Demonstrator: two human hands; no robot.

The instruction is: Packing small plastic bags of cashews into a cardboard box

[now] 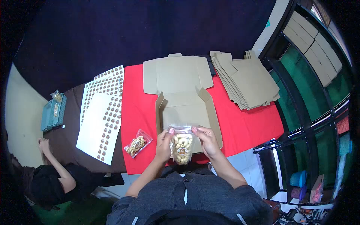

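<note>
My left hand (165, 140) and my right hand (207, 140) pinch the top corners of a clear zip bag of cashew nuts (182, 143). A round sticker sits on the lower front of this bag. It hangs over the near edge of an unfolded cardboard box (185, 114), whose lid lies back flat and whose side walls stand up. To the left of my left hand, a second clear bag of cashews (137, 144) lies on the red cloth (239, 129).
Sticker sheets (98, 121) overlap on the brown table to the left. Beyond them is a teal basket (59, 116) holding small bags. A stack of flat cardboard boxes (247, 80) lies at the right rear. A black metal shelf (306, 126) stands at right. Another person (53, 182) is at lower left.
</note>
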